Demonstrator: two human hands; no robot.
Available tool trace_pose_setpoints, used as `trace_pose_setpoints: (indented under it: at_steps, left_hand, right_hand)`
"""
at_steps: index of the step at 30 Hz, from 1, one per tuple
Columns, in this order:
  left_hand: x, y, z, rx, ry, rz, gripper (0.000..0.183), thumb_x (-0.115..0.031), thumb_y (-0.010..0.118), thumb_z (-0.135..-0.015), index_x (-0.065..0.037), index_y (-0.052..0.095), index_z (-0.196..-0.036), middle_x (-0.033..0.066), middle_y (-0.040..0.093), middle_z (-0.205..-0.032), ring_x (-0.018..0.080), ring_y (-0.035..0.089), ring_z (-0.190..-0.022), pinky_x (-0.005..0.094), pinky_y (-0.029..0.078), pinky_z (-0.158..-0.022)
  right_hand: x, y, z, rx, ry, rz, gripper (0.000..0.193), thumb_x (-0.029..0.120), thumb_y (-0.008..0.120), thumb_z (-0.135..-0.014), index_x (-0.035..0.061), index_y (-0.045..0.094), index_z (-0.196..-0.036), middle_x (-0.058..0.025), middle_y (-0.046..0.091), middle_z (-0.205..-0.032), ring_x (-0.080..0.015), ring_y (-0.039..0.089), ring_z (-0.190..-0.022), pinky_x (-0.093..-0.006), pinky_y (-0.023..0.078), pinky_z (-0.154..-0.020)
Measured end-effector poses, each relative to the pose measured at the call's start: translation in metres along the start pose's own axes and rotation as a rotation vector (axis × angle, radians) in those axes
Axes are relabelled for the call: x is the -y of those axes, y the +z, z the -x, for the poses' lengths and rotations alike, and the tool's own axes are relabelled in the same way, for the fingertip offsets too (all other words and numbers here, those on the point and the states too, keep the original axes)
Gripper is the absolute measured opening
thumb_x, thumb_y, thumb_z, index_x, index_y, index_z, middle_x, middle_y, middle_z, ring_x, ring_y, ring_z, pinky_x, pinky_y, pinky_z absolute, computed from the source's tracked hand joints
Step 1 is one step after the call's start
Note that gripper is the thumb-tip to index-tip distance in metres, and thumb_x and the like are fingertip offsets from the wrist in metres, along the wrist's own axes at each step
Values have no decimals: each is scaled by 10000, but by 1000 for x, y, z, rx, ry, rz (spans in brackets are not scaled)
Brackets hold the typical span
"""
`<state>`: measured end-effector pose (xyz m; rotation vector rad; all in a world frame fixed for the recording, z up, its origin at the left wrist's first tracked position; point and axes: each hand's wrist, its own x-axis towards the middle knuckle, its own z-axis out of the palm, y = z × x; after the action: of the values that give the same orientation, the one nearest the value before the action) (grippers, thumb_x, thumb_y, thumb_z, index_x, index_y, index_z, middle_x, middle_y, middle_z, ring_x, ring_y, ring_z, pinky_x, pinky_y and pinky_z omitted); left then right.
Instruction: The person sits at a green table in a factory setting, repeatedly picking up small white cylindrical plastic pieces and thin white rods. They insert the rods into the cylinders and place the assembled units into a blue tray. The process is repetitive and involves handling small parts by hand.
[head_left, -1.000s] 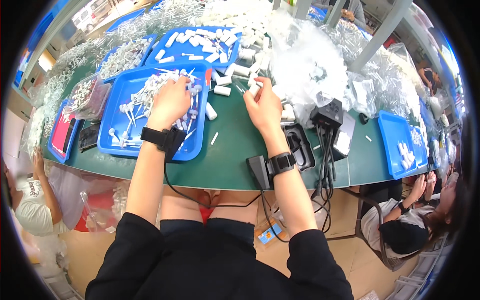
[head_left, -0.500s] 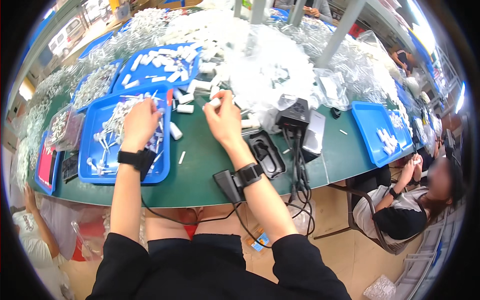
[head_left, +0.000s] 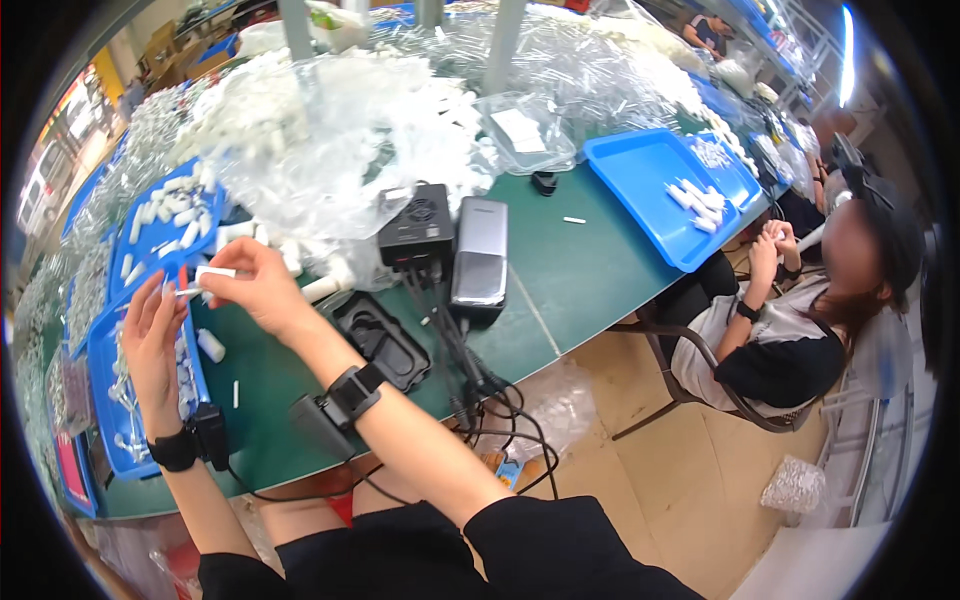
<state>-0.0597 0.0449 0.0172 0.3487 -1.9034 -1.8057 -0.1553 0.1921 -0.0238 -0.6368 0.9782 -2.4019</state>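
My right hand [head_left: 262,292] pinches a short white plastic cylinder [head_left: 215,272] between thumb and fingers. Close beside it, my left hand [head_left: 150,350] is raised with its fingertips on a thin white stick-like piece [head_left: 188,292], which points toward the cylinder. Whether the two pieces touch is too small to tell. Below and behind the left hand lies a blue tray [head_left: 103,372] of white stemmed pieces. Loose white cylinders lie beyond the hands, and one more cylinder [head_left: 210,346] rests on the green table [head_left: 290,420] near the tray.
A black box device [head_left: 416,228] with cables, a grey power bank [head_left: 479,255] and a black moulded tray [head_left: 385,345] stand right of my hands. Plastic bags [head_left: 310,130] and heaped parts cover the back. At right, a seated person [head_left: 790,340] works beside another blue tray [head_left: 640,190].
The view has swung right. My left hand has come up out of the blue tray with a thin white piece, and both hands have come together, the right still pinching the white cylinder.
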Motion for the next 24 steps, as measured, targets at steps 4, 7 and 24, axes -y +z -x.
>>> trace_pose_setpoints:
  at_steps: [4, 7, 24]
  left_hand:
    - [13, -2, 0, 37, -13, 100, 323, -58, 556, -867, 30, 487, -1170, 93, 570, -1057, 135, 579, -922, 238, 469, -834]
    - [28, -2, -4, 76, -4, 181, 319, -32, 533, -873, 32, 471, -1180, 107, 552, -1093, 160, 573, -958, 261, 463, -871]
    - [21, -1, 0, 1, 79, 230, 459, -45, 523, -881, 46, 345, -1294, 103, 561, -1040, 163, 573, -959, 257, 448, -874]
  right_hand:
    - [7, 8, 0, -7, -54, -99, 248, 121, 637, -791, 15, 585, -1009, -54, 595, -817, -97, 570, -663, -220, 470, -608]
    - [-2, -9, -2, -110, -90, 415, 214, 96, 628, -754, 36, 626, -959, -46, 596, -748, -110, 566, -627, -242, 465, -587]
    - [-4, -13, -8, 48, -18, 7, 182, 82, 623, -798, 27, 594, -969, -32, 611, -851, -93, 581, -723, -224, 473, -680]
